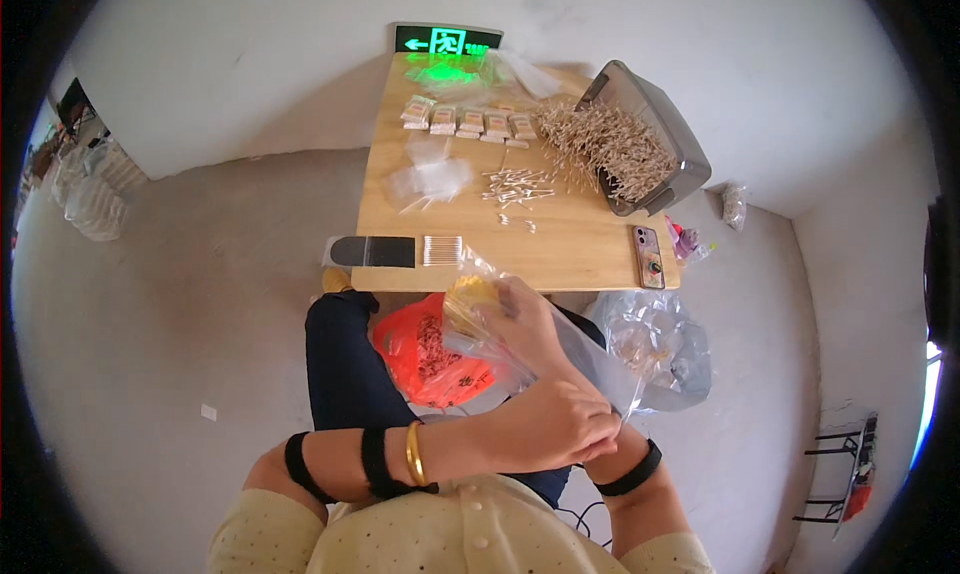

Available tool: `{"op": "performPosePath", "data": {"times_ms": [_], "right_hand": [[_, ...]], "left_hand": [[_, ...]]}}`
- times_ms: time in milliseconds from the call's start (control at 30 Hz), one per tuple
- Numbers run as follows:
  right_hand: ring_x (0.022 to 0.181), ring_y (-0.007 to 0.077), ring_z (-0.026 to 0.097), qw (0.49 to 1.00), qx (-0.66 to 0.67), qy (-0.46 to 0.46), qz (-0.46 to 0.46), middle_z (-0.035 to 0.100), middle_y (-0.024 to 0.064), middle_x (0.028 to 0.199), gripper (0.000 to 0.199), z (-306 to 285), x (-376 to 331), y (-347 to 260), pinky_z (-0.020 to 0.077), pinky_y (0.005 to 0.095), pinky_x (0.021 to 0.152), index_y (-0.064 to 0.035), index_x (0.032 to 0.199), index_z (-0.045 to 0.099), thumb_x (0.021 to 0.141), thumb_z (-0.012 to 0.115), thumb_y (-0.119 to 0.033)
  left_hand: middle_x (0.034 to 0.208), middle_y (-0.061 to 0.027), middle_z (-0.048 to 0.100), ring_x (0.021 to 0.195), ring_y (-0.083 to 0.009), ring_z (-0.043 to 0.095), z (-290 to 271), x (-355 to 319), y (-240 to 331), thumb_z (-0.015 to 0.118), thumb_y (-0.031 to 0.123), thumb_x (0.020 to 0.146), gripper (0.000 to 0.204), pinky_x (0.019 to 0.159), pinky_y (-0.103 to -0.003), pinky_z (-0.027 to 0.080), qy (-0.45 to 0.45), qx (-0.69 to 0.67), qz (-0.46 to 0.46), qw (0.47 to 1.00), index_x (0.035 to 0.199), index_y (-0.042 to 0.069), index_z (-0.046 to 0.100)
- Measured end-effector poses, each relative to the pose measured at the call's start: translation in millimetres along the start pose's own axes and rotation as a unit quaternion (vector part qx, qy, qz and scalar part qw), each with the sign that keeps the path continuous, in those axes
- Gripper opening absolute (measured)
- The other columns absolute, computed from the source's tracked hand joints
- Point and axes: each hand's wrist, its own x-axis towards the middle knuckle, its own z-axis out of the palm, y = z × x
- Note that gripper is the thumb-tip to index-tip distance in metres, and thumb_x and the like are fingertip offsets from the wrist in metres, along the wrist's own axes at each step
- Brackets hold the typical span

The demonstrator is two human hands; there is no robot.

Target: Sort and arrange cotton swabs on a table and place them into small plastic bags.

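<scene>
A long clear plastic bag with a yellow bundle at its far end lies slantwise over my lap. My right hand is closed round the bag beside the yellow part, just off the table's front edge. With its gold bracelet, my left forearm crosses over the right one. My left hand is closed with bent fingers on the bag's near end. At the table's front edge lie a neat row of cotton swabs and a dark flat strip with a rounded end.
On the wooden table are loose swabs, small packs, clear sheets, a phone and a tipped grey bin spilling swabs. Below hang or stand a red bag and a clear bag.
</scene>
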Motion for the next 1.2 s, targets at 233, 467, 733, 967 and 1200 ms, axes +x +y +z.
{"op": "performPosePath", "data": {"times_ms": [233,467,733,967,1200], "right_hand": [[0.097,0.012,0.067,0.951,0.309,-0.028,0.0,0.072,0.0084,0.102,0.034,-19.3,16.9,-70.0,0.0552,0.028,0.083,0.0034,0.116,0.067,0.09,0.078,-0.014],[0.091,0.0123,0.068,0.978,0.159,-0.077,0.111,0.072,0.0076,0.098,0.035,-21.8,29.3,-94.6,0.0554,0.0274,0.081,0.0025,0.119,0.066,0.091,0.078,-0.014],[0.078,0.009,0.065,0.995,0.087,0.005,0.039,0.07,0.0075,0.089,0.025,3.7,23.4,-81.1,0.0532,0.024,0.067,0.0059,0.108,0.068,0.093,0.076,-0.013],[0.079,0.0087,0.061,0.994,0.05,-0.016,0.096,0.068,0.0043,0.084,0.029,-2.0,28.8,-57.3,0.0511,0.0286,0.062,0.0053,0.103,0.067,0.091,0.078,-0.019],[0.08,0.0084,0.063,0.997,0.055,0.052,0.008,0.069,0.0033,0.086,0.03,-6.3,41.9,-45.9,0.0505,0.0266,0.07,0.0041,0.102,0.068,0.093,0.078,-0.023]], "left_hand": [[0.154,-0.0119,0.041,0.133,-0.0231,0.051,-95.8,-74.5,-96.0,0.073,0.04,0.096,0.082,0.118,-0.041,0.037,0.393,-0.196,-0.221,0.87,0.156,0.007,0.029],[0.122,-0.0001,0.067,0.108,-0.0092,0.063,-56.8,-109.7,-141.0,0.058,0.041,0.106,0.047,0.09,-0.026,0.053,0.331,-0.509,-0.317,0.729,0.139,0.007,0.058],[0.101,0.0051,0.068,0.089,-0.0036,0.062,-35.5,-135.1,-171.0,0.056,0.034,0.109,0.034,0.079,-0.023,0.05,0.394,-0.474,-0.319,0.72,0.119,0.005,0.07],[0.096,0.0069,0.065,0.086,-0.0025,0.058,-22.7,-168.1,-190.9,0.057,0.033,0.108,0.032,0.076,-0.021,0.047,0.467,-0.448,-0.356,0.674,0.118,0.006,0.07],[0.106,0.0009,0.069,0.094,-0.0078,0.063,-38.3,-260.9,-201.3,0.058,0.033,0.107,0.034,0.084,-0.024,0.051,0.536,-0.406,-0.388,0.63,0.123,0.005,0.068]]}}
